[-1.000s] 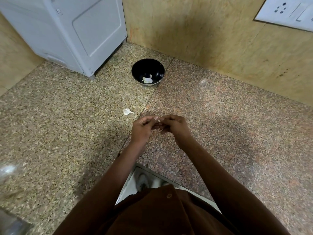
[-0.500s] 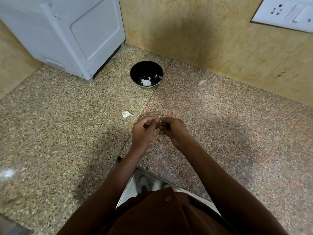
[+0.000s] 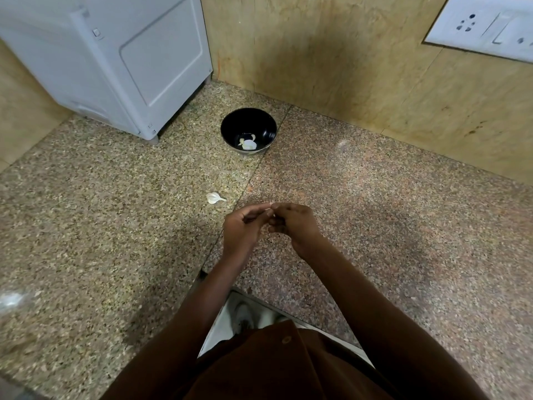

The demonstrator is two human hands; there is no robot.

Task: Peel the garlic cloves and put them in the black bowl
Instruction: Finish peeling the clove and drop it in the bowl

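My left hand (image 3: 243,226) and my right hand (image 3: 291,223) meet over the granite counter, fingertips together, pinching a small garlic clove (image 3: 268,209) of which only a pale sliver shows between them. A black bowl (image 3: 230,127) stands farther back near the wall corner, with peeled pale garlic (image 3: 248,143) lying in its bottom. One unpeeled clove (image 3: 214,197) lies on the counter just left of my hands.
A white appliance (image 3: 121,62) stands at the back left, close to the bowl. The tan wall carries a white socket plate (image 3: 484,24) at the top right. The counter edge (image 3: 259,301) runs below my forearms.
Both hands stay together on the clove, with the fingers shifting slightly. The camera has tilted a little, so the bowl sits lower in view.
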